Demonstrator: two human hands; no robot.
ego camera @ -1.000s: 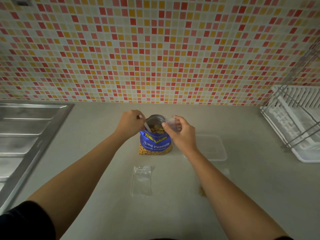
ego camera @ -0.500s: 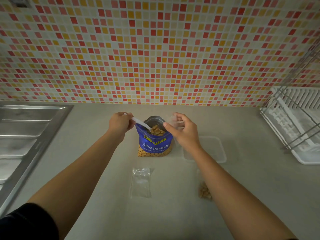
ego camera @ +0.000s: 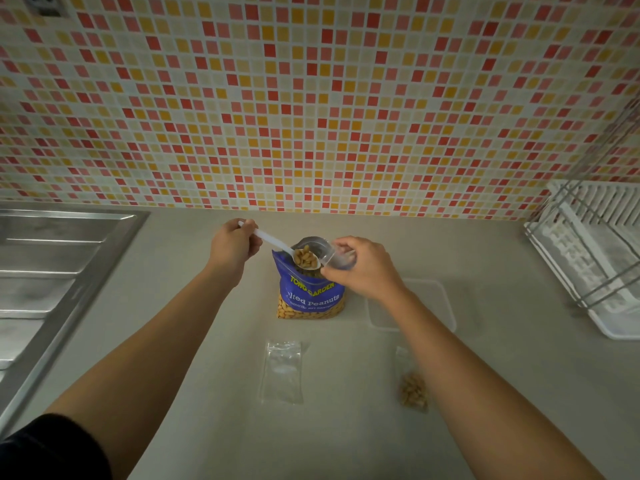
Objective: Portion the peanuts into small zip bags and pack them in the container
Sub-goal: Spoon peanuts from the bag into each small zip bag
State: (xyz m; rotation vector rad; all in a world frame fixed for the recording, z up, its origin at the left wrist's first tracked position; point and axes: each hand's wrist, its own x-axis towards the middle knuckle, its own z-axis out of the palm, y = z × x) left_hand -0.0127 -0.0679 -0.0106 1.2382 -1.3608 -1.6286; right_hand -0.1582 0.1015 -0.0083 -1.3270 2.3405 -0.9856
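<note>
Both forearms enter from the lower edge and reach forward, converging toward the centre. Left arm: forearm bare, dark sleeve [ego camera: 52,448] at the upper arm, wrist roughly straight. Left hand [ego camera: 232,247]: back of the hand toward the camera, fingers curled round the handle of a white spoon [ego camera: 273,241]. Right arm: bare, extended, wrist bent slightly inward. Right hand [ego camera: 363,268]: knuckles up, fingers and thumb pinching the mouth of a small clear zip bag [ego camera: 337,259]. The two hands are near each other, not touching
</note>
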